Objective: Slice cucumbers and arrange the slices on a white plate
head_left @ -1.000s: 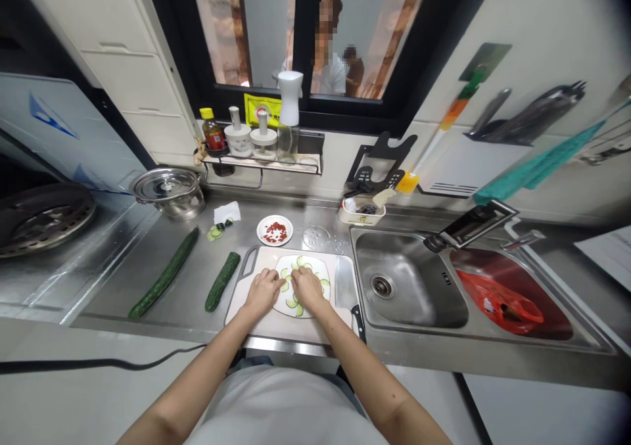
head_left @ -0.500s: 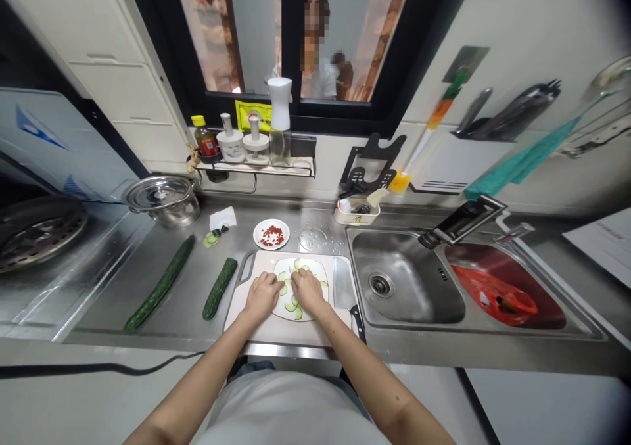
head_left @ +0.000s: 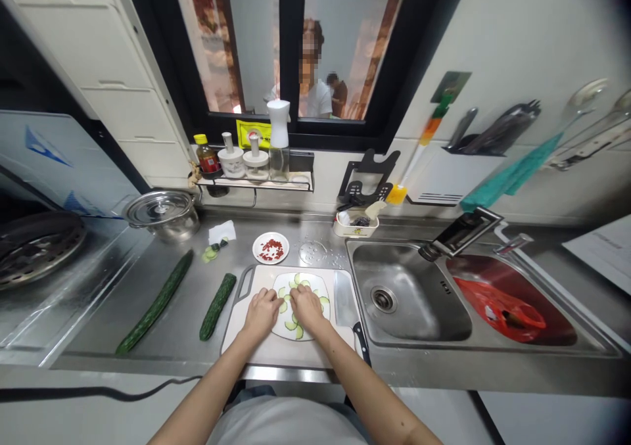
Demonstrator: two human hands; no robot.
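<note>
A white squarish plate (head_left: 286, 332) with pale green cucumber slices (head_left: 298, 330) set in curved patterns lies on a light cutting board (head_left: 246, 353). Over the plate's left edge is my left hand (head_left: 263, 310), its fingers bent together; whatever they pinch is hidden. My right hand (head_left: 306, 305) reaches over the middle of the plate, fingers closed down at a cucumber slice, partly covered by them. To the right on the board rests a kitchen knife (head_left: 347, 298) with a black handle. Left of the board lies a short piece of cucumber (head_left: 217, 307).
A longer cucumber (head_left: 156, 304) lies further left. Behind the board are a small dish (head_left: 271, 248) of red bits and cucumber scraps (head_left: 211, 253) by a white paper. A lidded pot (head_left: 162, 215) stands back left; a double sink (head_left: 409, 294) is right, with a red bag (head_left: 515, 313).
My view has tilted up slightly, so everything sits lower in the picture. Both hands keep nearly the same places over the plate, with only slight finger movement.
</note>
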